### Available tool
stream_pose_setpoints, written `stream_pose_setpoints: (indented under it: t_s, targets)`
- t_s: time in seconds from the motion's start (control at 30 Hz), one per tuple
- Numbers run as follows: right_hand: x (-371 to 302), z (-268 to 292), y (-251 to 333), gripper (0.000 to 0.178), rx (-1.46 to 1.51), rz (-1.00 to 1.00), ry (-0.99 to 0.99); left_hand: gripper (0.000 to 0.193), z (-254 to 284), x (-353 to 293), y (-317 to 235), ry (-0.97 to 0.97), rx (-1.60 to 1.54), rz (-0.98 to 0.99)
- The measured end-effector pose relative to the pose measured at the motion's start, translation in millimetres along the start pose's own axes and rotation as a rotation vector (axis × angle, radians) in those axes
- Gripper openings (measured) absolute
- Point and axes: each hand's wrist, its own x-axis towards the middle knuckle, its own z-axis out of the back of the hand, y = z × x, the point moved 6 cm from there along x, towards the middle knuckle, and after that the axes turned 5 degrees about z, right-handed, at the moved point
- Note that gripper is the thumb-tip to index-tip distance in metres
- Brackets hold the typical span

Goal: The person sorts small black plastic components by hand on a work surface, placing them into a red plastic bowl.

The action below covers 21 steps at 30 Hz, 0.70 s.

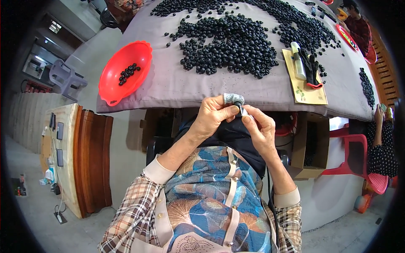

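Just off the table's near edge, my two hands meet in front of my body. My left hand [213, 116] is closed, pinching a small black bead-like piece [238, 104] between thumb and fingers. A grey speckled cloth wrap [233, 98] covers one of its fingertips. My right hand [260, 126] is closed too, its thumb and finger pinching a small thin shiny tool [243, 111] against the black piece. Most of that tool is hidden by the fingers. Beyond my hands lies a large pile of black bead-like pieces [228, 44], round with holes.
A red scalloped bowl [110, 90] with several black pieces stands at left on the grey cloth-covered table [168, 90]. At right, a tan envelope [300, 95] carries a clear tube [297, 61] and a black glove [311, 69]. Other people sit along the right side.
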Motion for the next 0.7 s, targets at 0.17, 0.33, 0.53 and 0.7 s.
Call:
stream_pose_setpoints:
  t_s: [0.17, 0.33, 0.53, 0.7]
  targets:
    - [2.2, -0.5, 2.3, 0.02, 0.001, 0.033, -0.014, 0.011, -0.6, -1.1, -5.2, -0.012, 0.064, -0.022]
    - [2.8, -1.6, 2.0, 0.02, 0.031, 0.021, -0.005, 0.011, 2.2, 0.1, -2.6, -0.01, 0.094, -0.037]
    - [3.8, -1.7, 3.3, 0.02, 0.065, 0.027, 0.002, 0.011, 0.7, -0.8, -2.7, -0.034, 0.09, -0.051]
    - [4.4, -1.5, 2.1, 0.02, 0.103, -0.023, 0.015, 0.01, 0.8, 0.4, 1.2, -0.058, 0.049, -0.042]
